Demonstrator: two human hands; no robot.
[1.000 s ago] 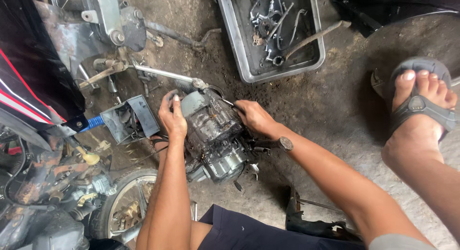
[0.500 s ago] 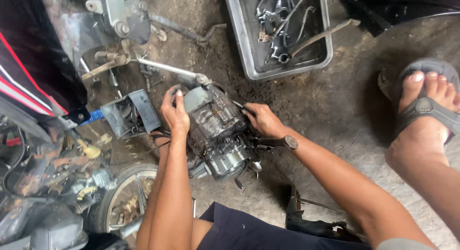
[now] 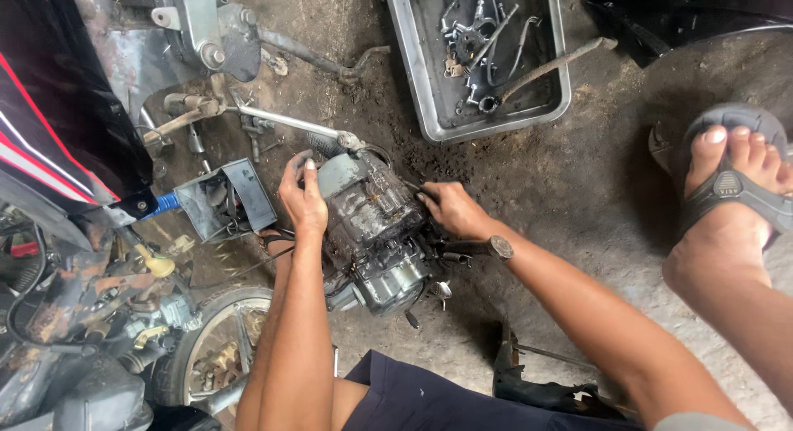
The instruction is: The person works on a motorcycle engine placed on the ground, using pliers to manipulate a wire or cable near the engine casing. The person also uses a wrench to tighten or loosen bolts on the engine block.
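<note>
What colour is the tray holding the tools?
Grey metal, seen in the head view: the tray lies on the ground.

Even, diffuse daylight; no glare. Soft shadows lie under the engine point(image 3: 376, 233) and beside the foot point(image 3: 727, 224) at right. The dark panel point(image 3: 58, 117) at far left loses detail in shade. Focus is sharp at centre; slight wide-angle stretching and softness appear toward the edges.
</note>
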